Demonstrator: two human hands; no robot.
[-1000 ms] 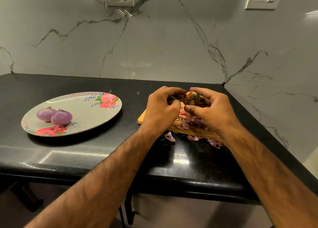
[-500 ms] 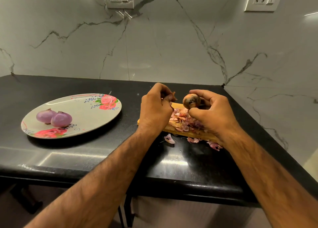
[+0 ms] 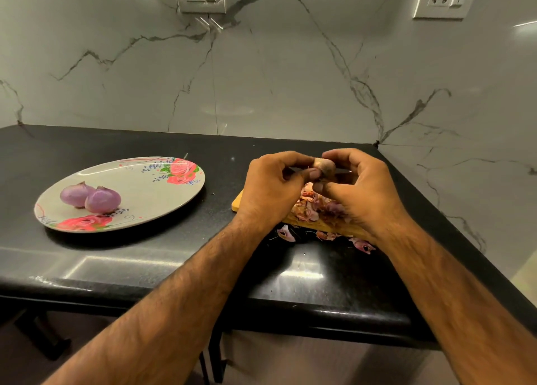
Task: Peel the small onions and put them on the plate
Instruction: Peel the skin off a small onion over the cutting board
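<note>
Head view: the flowered plate (image 3: 174, 198) on the black counter (image 3: 145, 262) holds two peeled onions (image 3: 103, 201), touching each other, near its 8 o'clock rim. At 3 o'clock from the plate lies a wooden board (image 3: 236, 203), heaped with skins (image 3: 311, 207) and mostly hidden by the hands. Above it the right hand (image 3: 363, 190) curls round an unpeeled onion (image 3: 325, 166), and the left hand (image 3: 273, 190) pinches its 9 o'clock side. Half a second ago the left hand was off the onion, holding a scrap of skin.
</note>
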